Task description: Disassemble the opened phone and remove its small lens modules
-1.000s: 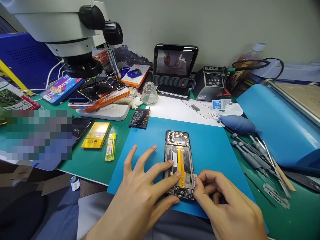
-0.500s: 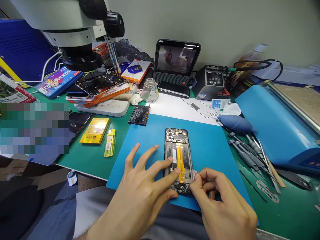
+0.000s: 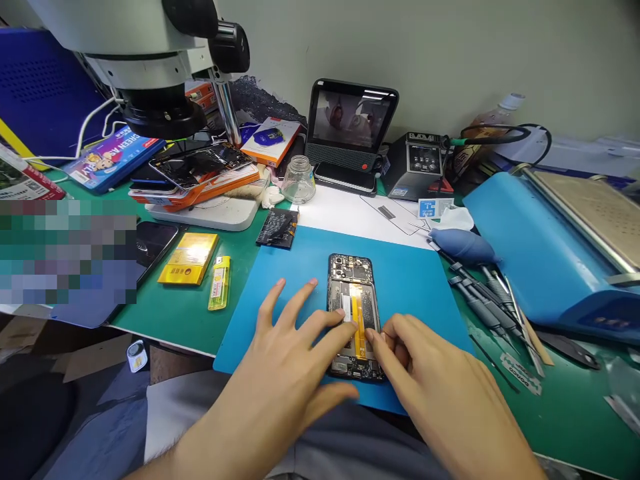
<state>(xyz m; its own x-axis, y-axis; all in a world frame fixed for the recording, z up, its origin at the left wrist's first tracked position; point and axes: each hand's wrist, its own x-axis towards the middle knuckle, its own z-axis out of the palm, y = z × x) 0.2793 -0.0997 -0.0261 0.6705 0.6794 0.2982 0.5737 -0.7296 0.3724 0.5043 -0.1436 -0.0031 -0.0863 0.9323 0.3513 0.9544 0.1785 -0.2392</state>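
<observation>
An opened smartphone (image 3: 371, 308) lies on the blue mat (image 3: 410, 273), its circuit board and inner parts bare. Down its middle runs an orange flex cable (image 3: 359, 343). With fingers spread, my left hand (image 3: 295, 353) rests its fingertips on the phone beside the cable, thumb lifted off near the lower end. At the phone's right edge is my right hand (image 3: 425, 367), thumb and curled fingers drawn together by the cable. Whatever those fingers may pinch is hidden.
A yellow lighter (image 3: 219, 283), a yellow box (image 3: 189, 259) and a black battery (image 3: 277, 229) lie left of the phone. Screwdrivers (image 3: 483, 307), a blower bulb (image 3: 463, 245) and a razor blade (image 3: 521, 373) are at right. A microscope (image 3: 150, 80) overhangs the back left.
My right hand has moved left and up from the phone's lower right corner to beside the cable. My left thumb has lifted from the phone's bottom edge.
</observation>
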